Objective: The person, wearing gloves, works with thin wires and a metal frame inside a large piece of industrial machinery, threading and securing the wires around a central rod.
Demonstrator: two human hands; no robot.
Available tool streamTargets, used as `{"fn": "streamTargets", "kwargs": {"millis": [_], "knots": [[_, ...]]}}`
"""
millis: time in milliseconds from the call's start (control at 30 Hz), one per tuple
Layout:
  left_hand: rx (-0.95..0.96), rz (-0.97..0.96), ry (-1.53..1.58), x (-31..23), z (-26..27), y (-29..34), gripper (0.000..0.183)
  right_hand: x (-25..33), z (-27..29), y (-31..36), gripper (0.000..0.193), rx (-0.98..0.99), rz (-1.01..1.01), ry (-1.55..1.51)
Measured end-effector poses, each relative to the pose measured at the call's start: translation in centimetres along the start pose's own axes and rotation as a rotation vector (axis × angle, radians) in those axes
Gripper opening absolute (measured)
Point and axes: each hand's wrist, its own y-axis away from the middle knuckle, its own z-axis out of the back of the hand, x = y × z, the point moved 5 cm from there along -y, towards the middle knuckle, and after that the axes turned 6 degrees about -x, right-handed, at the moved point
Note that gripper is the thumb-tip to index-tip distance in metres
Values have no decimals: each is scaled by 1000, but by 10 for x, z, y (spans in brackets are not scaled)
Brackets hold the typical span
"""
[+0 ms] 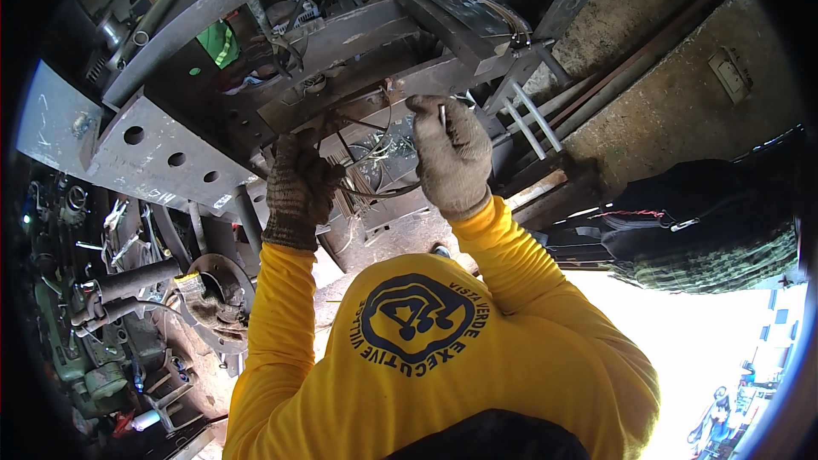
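Both my hands wear brown knit work gloves and are raised over a dark steel frame. My left hand (296, 186) is closed beside the frame's inner edge; what its fingers hold is hidden. A dark cable (383, 194) curves from beside its fingers toward my right wrist. My right hand (456, 156) is a fist around a thin metal rod (442, 116), whose short bright end shows above the fingers. Just beyond the hands runs a steel crossbar (341, 106), with a thin wire (389, 115) hanging from it.
A steel beam with round holes (153, 149) lies at the left. Below it are a hub-like round part (213, 298) and cluttered tools (119, 238). A thick steel plate (447, 21) rests on the frame at the far side. Two light metal rods (532, 123) stick out at the right.
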Motion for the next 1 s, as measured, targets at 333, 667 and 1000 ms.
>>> {"fn": "streamTargets", "kwargs": {"millis": [333,667,1000], "knots": [[339,-62,-65,-15,-16,4,44,-9,30,-34,26,185,-267,-174],[194,-757,-1030,-62,-19,-26,46,-6,105,-105,27,-98,-184,-92],[2,-1053,-1864,-34,-34,-26,26,-69,165,-251,26,-303,225,321]]}}
